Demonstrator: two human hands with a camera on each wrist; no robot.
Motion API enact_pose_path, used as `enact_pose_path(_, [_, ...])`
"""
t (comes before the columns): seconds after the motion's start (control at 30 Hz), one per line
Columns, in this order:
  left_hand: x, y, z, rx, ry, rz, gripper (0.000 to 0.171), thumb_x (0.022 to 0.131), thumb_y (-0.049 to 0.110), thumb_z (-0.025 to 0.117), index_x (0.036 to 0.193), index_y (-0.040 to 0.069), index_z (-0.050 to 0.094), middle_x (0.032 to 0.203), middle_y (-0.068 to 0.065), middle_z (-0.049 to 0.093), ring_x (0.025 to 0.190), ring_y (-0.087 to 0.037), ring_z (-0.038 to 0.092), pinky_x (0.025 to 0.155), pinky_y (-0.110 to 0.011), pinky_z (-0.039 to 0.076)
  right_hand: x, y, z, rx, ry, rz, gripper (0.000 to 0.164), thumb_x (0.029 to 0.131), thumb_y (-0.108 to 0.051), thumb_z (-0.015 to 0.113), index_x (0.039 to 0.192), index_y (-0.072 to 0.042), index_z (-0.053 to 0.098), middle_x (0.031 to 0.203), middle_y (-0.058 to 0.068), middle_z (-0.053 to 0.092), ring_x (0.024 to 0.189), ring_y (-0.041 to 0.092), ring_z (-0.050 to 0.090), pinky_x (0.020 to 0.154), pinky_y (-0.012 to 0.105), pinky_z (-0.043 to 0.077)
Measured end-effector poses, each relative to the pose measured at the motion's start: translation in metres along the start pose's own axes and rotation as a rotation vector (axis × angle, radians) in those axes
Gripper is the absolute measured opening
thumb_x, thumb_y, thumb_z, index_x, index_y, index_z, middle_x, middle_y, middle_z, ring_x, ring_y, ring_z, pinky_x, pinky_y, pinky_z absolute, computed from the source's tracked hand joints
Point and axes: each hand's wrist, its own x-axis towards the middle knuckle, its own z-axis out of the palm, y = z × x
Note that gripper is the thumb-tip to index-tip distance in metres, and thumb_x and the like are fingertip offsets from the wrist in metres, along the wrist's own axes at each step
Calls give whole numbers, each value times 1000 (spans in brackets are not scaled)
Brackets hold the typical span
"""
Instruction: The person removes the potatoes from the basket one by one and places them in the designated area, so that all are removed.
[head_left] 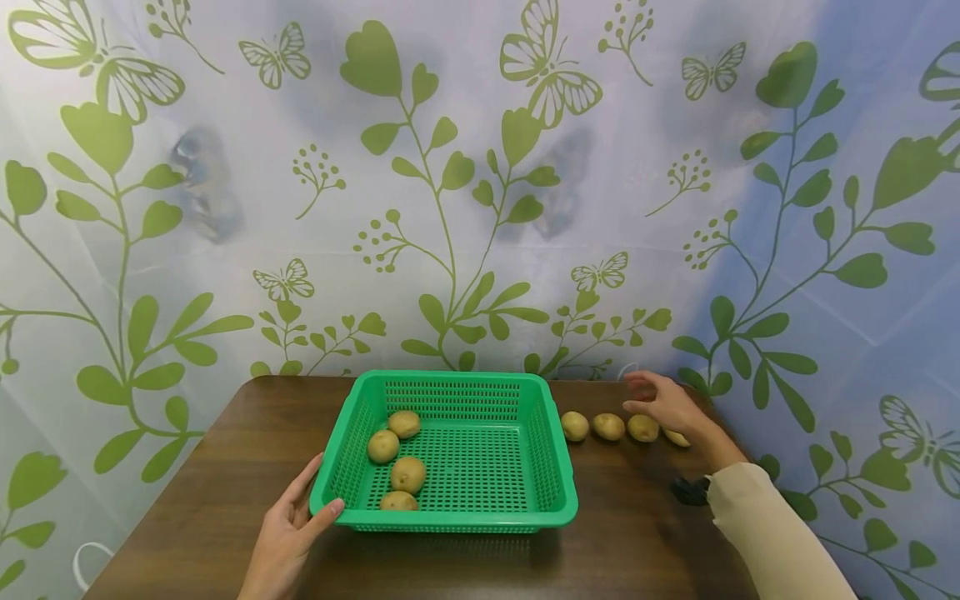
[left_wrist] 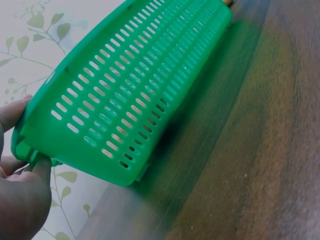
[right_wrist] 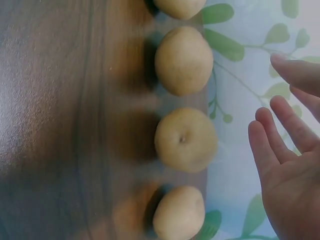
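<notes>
A green plastic basket with slotted walls is in the middle of the head view, several potatoes lying along its left side. My left hand grips the basket's near left corner, thumb over the rim and fingers beneath it; the left wrist view shows this hand at the rim too. To the basket's right, more potatoes form a row on the table. My right hand hovers over the row's right end, fingers loosely extended and holding nothing. In the right wrist view, the hand is apart from the potatoes.
The brown wooden table carries the basket and the potato row. Behind it hangs a pale curtain printed with green leaves and butterflies. A black object sits at the right wrist, by the beige sleeve.
</notes>
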Motion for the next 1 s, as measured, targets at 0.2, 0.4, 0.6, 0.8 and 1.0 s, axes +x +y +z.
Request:
enact_pose_path(0.2, [0,0,0,-12,-4,20,73,102,-1,64,163,0,24,162,-28,25,125,2,55,92,-21,54,4,-11,1,11,-38,-15,60,100,-23,74,150,-1,49,145,30,49,126,50,53,96,59,52])
enact_pose_path(0.4, [-1,-1,0,-13,-6,15,72,102,-1,63,163,1,24,163,-29,23,128,-1,54,94,-23,54,7,-25,2,15,-60,-32,60,100,-23,74,150,-3,49,143,27,51,128,51,52,97,60,51])
enact_pose_path(0.6, [-1,-2,-1,-20,-14,25,73,102,-1,63,163,-2,22,163,-30,22,129,-2,54,94,-23,54,11,-36,3,25,-74,-51,59,100,-22,74,150,-4,50,145,26,51,129,51,51,96,58,52])
enact_pose_path(0.8, [-2,-1,0,-29,-12,18,73,102,-1,63,163,0,23,164,-29,22,128,-1,54,94,-23,54,15,-46,6,32,-96,-71,56,100,-19,74,149,-6,51,144,25,51,128,49,53,95,56,54])
enact_pose_path(1.0, [-2,-2,-1,-14,-10,29,73,102,-1,63,163,0,24,163,-29,23,129,0,54,93,-23,54,19,-54,10,4,-113,-98,55,99,-19,74,149,-8,52,143,22,53,126,44,56,95,55,54])
